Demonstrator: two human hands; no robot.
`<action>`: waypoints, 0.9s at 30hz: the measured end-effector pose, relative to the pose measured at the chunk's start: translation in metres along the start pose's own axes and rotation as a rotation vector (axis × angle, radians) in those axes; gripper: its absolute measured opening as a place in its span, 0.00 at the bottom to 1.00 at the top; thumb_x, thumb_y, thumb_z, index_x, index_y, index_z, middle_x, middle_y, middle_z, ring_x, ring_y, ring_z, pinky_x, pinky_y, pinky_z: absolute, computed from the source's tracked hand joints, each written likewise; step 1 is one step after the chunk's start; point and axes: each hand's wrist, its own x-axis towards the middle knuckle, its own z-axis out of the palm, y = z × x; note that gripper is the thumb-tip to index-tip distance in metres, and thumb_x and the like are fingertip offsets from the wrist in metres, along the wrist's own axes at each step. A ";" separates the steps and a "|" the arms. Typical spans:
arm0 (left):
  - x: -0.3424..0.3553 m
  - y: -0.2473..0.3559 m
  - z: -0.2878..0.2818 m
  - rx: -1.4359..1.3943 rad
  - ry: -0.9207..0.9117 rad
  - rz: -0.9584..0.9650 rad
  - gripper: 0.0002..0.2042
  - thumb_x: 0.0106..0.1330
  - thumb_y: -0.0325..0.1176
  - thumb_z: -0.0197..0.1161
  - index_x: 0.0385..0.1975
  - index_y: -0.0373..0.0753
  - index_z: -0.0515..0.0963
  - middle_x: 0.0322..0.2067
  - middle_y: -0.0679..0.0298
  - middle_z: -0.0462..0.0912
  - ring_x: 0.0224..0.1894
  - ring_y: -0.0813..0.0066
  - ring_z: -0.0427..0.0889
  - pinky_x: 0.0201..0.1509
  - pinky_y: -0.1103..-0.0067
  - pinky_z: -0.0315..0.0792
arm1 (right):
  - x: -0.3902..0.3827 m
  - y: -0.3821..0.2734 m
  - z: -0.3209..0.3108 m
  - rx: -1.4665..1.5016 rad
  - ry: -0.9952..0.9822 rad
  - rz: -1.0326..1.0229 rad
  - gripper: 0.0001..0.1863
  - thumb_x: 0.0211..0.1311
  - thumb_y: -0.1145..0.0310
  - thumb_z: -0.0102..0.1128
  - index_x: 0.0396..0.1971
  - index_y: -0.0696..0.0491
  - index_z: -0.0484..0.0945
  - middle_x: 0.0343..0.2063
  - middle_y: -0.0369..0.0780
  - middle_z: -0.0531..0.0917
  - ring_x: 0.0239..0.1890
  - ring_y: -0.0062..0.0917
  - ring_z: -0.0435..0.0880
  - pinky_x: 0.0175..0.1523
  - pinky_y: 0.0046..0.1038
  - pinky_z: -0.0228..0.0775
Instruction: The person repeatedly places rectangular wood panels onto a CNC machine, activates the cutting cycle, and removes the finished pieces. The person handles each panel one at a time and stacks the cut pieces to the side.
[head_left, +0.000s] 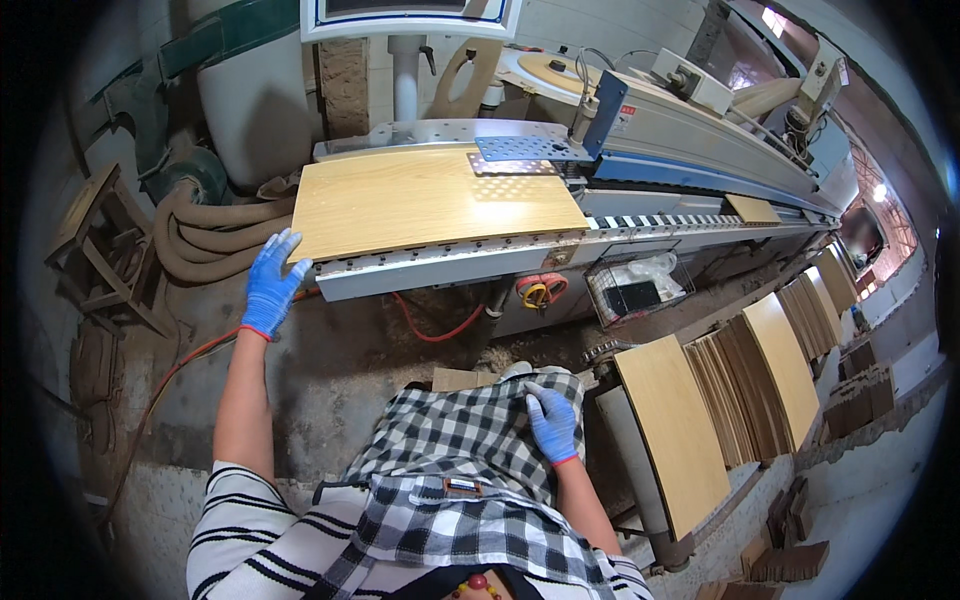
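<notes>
My left hand (271,280), in a blue glove, grips the near left corner of a pale wood-grain board (400,205), which lies on the bed of a long machine (360,280). A blue perforated plate (530,149) sits over the board's far right part. My right hand (549,427), also gloved in blue, rests against my checked apron (430,430), its fingers loosely bent and holding nothing. A smaller board (753,210) lies farther right on the machine.
Stacked boards (670,435) stand on a roller rack at the right. A wire basket (636,290) and coiled cable (540,293) hang below the machine. A wooden stool (100,240), thick hoses (205,260) and an orange hose (165,380) are at the left. A monitor housing (408,25) stands behind.
</notes>
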 end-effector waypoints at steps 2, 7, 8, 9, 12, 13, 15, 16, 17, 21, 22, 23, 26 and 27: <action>0.000 0.001 -0.001 0.005 -0.004 -0.004 0.23 0.60 0.39 0.65 0.56 0.41 0.74 0.60 0.55 0.70 0.65 0.57 0.64 0.68 0.68 0.58 | 0.000 0.000 0.000 0.001 0.003 0.002 0.12 0.63 0.68 0.56 0.43 0.54 0.81 0.35 0.47 0.83 0.39 0.39 0.81 0.47 0.34 0.71; 0.001 -0.002 -0.002 0.036 -0.001 0.015 0.24 0.59 0.39 0.65 0.56 0.41 0.74 0.59 0.54 0.71 0.65 0.57 0.64 0.68 0.68 0.59 | -0.001 0.002 0.001 0.006 0.009 -0.001 0.12 0.62 0.68 0.56 0.43 0.54 0.81 0.34 0.46 0.83 0.39 0.39 0.81 0.46 0.33 0.71; 0.003 -0.004 -0.002 0.041 -0.001 0.023 0.24 0.59 0.39 0.66 0.56 0.40 0.74 0.59 0.54 0.72 0.65 0.56 0.65 0.68 0.68 0.59 | -0.001 0.002 0.001 0.014 0.012 -0.004 0.12 0.62 0.68 0.56 0.43 0.54 0.81 0.34 0.46 0.83 0.39 0.39 0.81 0.46 0.33 0.71; 0.003 -0.004 -0.002 0.047 -0.002 0.031 0.24 0.59 0.39 0.66 0.56 0.40 0.74 0.59 0.54 0.72 0.65 0.56 0.65 0.68 0.68 0.59 | -0.001 0.002 0.001 0.022 0.016 -0.007 0.12 0.62 0.68 0.56 0.44 0.54 0.81 0.34 0.46 0.83 0.39 0.39 0.81 0.46 0.33 0.71; 0.003 0.002 -0.005 0.042 -0.007 0.013 0.24 0.59 0.40 0.66 0.55 0.40 0.74 0.58 0.54 0.72 0.64 0.56 0.65 0.68 0.68 0.59 | 0.000 0.002 0.000 0.004 0.010 -0.010 0.12 0.63 0.68 0.56 0.44 0.55 0.81 0.35 0.45 0.83 0.39 0.36 0.82 0.46 0.31 0.72; 0.004 0.003 -0.006 0.047 -0.013 0.015 0.24 0.59 0.40 0.66 0.55 0.40 0.74 0.58 0.54 0.72 0.65 0.56 0.65 0.68 0.68 0.59 | 0.000 0.002 0.000 -0.009 0.005 -0.011 0.12 0.63 0.68 0.55 0.44 0.55 0.81 0.35 0.44 0.83 0.39 0.35 0.82 0.46 0.31 0.72; 0.005 0.006 -0.007 0.061 -0.023 0.020 0.25 0.59 0.40 0.66 0.55 0.39 0.73 0.58 0.54 0.72 0.65 0.56 0.64 0.68 0.68 0.58 | 0.000 0.003 0.000 -0.006 0.011 -0.015 0.12 0.63 0.68 0.55 0.44 0.55 0.81 0.35 0.45 0.83 0.39 0.35 0.82 0.46 0.31 0.72; 0.006 0.009 -0.007 0.060 -0.026 0.009 0.25 0.59 0.40 0.66 0.56 0.40 0.73 0.58 0.54 0.73 0.65 0.56 0.64 0.68 0.67 0.58 | 0.000 0.003 0.001 -0.004 0.015 -0.017 0.12 0.63 0.68 0.55 0.44 0.55 0.81 0.35 0.45 0.83 0.39 0.35 0.82 0.46 0.31 0.72; 0.006 0.014 -0.007 0.059 -0.030 -0.002 0.25 0.58 0.40 0.66 0.56 0.40 0.73 0.58 0.53 0.73 0.65 0.56 0.64 0.69 0.67 0.57 | 0.000 0.002 0.001 -0.001 0.011 -0.012 0.12 0.63 0.68 0.55 0.44 0.55 0.81 0.35 0.44 0.84 0.39 0.35 0.82 0.46 0.31 0.72; 0.012 0.036 -0.005 0.078 -0.034 -0.034 0.27 0.58 0.42 0.66 0.56 0.40 0.73 0.57 0.54 0.73 0.65 0.55 0.63 0.70 0.65 0.55 | 0.000 0.003 -0.001 0.099 0.055 0.025 0.13 0.64 0.69 0.54 0.44 0.56 0.80 0.37 0.42 0.84 0.39 0.29 0.83 0.45 0.28 0.73; 0.013 0.037 0.001 0.120 -0.019 -0.018 0.27 0.57 0.44 0.66 0.56 0.40 0.73 0.57 0.54 0.73 0.64 0.55 0.64 0.70 0.65 0.55 | 0.000 0.005 -0.001 0.147 0.080 0.038 0.13 0.65 0.69 0.54 0.44 0.57 0.80 0.37 0.42 0.85 0.38 0.27 0.83 0.44 0.27 0.73; 0.015 0.036 0.011 0.163 -0.002 -0.001 0.27 0.57 0.45 0.66 0.55 0.40 0.73 0.56 0.54 0.74 0.64 0.56 0.64 0.70 0.64 0.55 | -0.001 0.013 -0.002 0.282 0.128 0.130 0.13 0.65 0.69 0.54 0.45 0.58 0.80 0.37 0.41 0.85 0.37 0.25 0.83 0.44 0.26 0.73; 0.022 0.055 0.021 0.174 -0.028 0.034 0.27 0.56 0.47 0.67 0.55 0.42 0.74 0.58 0.48 0.70 0.65 0.51 0.63 0.69 0.63 0.55 | 0.008 0.018 -0.016 0.786 0.285 0.344 0.13 0.66 0.71 0.52 0.47 0.60 0.78 0.35 0.40 0.84 0.33 0.19 0.82 0.42 0.21 0.73; 0.024 0.065 0.024 0.158 -0.052 0.047 0.27 0.56 0.48 0.67 0.55 0.44 0.74 0.60 0.45 0.68 0.65 0.49 0.62 0.69 0.63 0.56 | 0.011 0.040 -0.019 0.651 0.359 0.353 0.14 0.67 0.71 0.52 0.48 0.60 0.77 0.36 0.42 0.84 0.34 0.21 0.82 0.42 0.22 0.74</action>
